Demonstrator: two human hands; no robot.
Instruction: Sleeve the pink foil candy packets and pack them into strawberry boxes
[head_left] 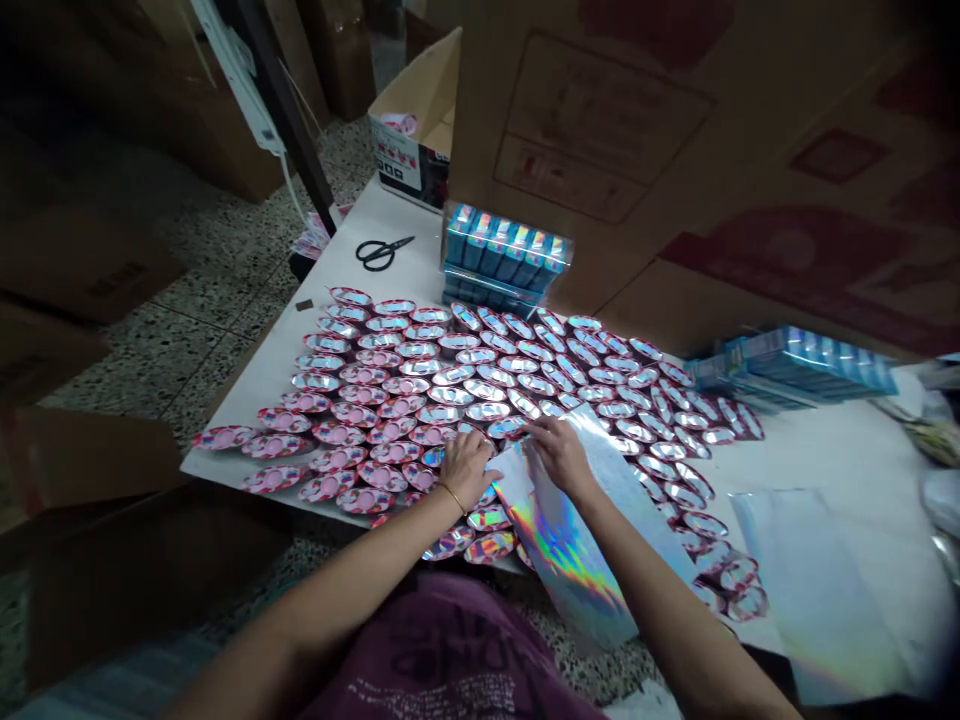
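My right hand [559, 452] grips the upper edge of a shiny holographic sheet [592, 500], its fingers pinched near the corner. The sheet slants down past the table's front edge. Beside it, my left hand [466, 466], with a thin bracelet at the wrist, rests over the small oval pieces, fingers lying down on them. Many oval pieces with red patterned rims stand in close rows; those at the front left have pink tops [328, 486], the others silvery, reflective tops [450, 395]. What lies directly under my left fingers is hidden.
Black scissors [384, 252] lie on the white table [795, 455] at the back left. Blue boxes in a clear pack [506, 245] stand behind the rows, with another blue pack [795, 365] to the right. A large carton [637, 150] looms behind. Another holographic sheet [817, 590] lies right.
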